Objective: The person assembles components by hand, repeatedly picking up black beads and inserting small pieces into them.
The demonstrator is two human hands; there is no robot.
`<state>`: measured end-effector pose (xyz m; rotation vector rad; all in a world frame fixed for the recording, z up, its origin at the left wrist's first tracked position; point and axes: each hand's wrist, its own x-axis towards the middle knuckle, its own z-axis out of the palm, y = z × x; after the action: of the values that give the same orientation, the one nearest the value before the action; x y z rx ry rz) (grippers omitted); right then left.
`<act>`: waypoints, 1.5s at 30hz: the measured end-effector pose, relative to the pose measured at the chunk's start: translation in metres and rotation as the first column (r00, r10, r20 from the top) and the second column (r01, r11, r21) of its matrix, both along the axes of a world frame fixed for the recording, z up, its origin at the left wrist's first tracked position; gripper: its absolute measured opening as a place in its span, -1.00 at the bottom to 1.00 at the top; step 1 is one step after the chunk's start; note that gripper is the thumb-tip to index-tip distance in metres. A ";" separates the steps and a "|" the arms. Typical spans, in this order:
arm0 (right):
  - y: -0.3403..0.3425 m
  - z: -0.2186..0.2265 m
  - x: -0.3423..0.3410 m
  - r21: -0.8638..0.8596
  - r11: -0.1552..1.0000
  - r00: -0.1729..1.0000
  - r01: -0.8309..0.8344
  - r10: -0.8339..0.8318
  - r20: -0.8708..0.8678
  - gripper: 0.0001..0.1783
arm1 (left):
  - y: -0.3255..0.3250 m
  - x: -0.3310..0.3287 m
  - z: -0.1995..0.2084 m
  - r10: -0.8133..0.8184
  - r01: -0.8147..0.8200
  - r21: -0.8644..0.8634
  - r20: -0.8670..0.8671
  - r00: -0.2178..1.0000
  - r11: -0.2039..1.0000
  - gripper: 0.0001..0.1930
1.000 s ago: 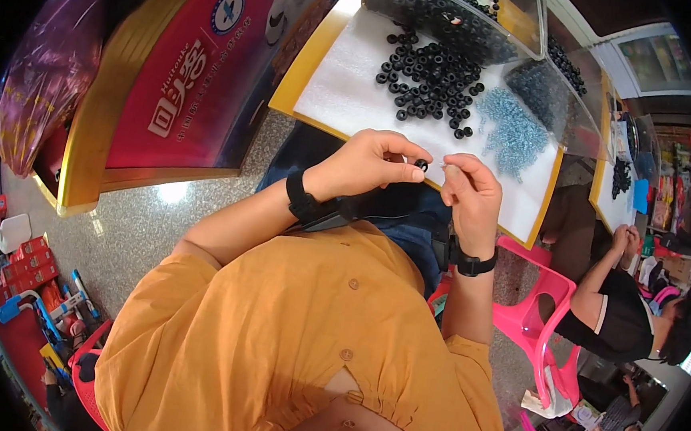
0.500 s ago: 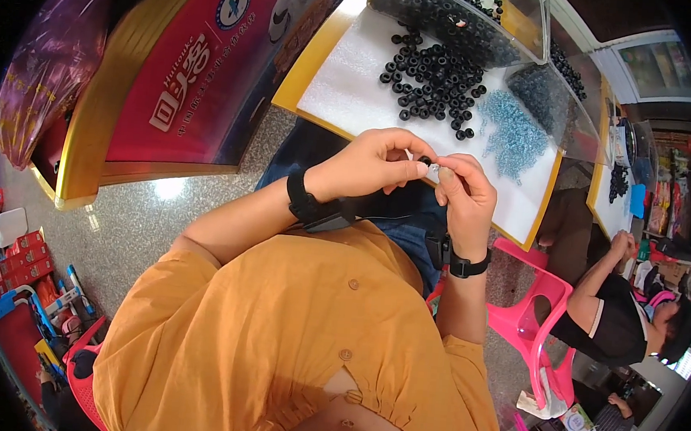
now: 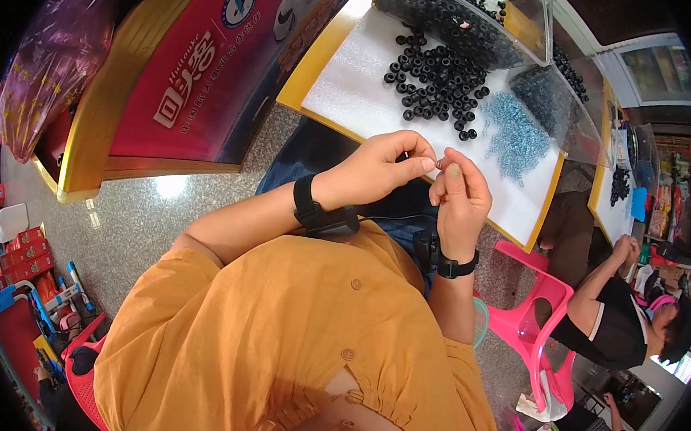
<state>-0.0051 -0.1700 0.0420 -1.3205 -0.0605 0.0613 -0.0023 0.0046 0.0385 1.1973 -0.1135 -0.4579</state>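
Over the near edge of the table, my left hand (image 3: 381, 168) and my right hand (image 3: 462, 204) meet almost fingertip to fingertip. The left thumb and forefinger are pinched together; anything between them is too small to make out. My right thumb presses against its forefinger, with a tiny piece barely showing at the tips. Just beyond the hands, a pile of small black ring-shaped parts (image 3: 439, 82) lies on a white foam sheet (image 3: 342, 91). To its right is a heap of small clear bluish pieces (image 3: 517, 138).
Clear plastic bins (image 3: 486, 41) holding more black parts stand at the table's far side. On the left is a red and yellow printed counter (image 3: 170, 83). A pink plastic chair (image 3: 527, 304) stands at right, near another person in black (image 3: 610, 322) at a second table.
The black ring and clear piece seen between my fingertips earlier no longer show. My hands have shifted slightly, with the fingertips a little farther apart.
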 end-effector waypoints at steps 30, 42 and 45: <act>-0.051 -0.031 0.055 -0.911 0.284 0.938 0.297 0.090 0.334 -0.82 | 0.008 0.022 -0.021 -0.111 -0.118 -0.491 -0.412 0.905 0.863 -0.36; 0.016 -0.016 0.020 -0.761 0.631 0.900 0.149 0.232 0.369 -0.79 | 0.006 0.016 -0.016 -0.062 -0.114 -0.387 -0.415 0.908 0.915 -0.39; 0.012 -0.013 0.019 -0.709 0.692 0.917 0.133 0.185 0.353 -0.78 | 0.007 0.015 -0.017 -0.066 -0.092 -0.443 -0.329 0.942 0.892 -0.46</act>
<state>0.0143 -0.1580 0.0295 -2.1272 -0.4503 -0.1880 0.0129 0.0119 0.0219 0.6458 0.0819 -0.5818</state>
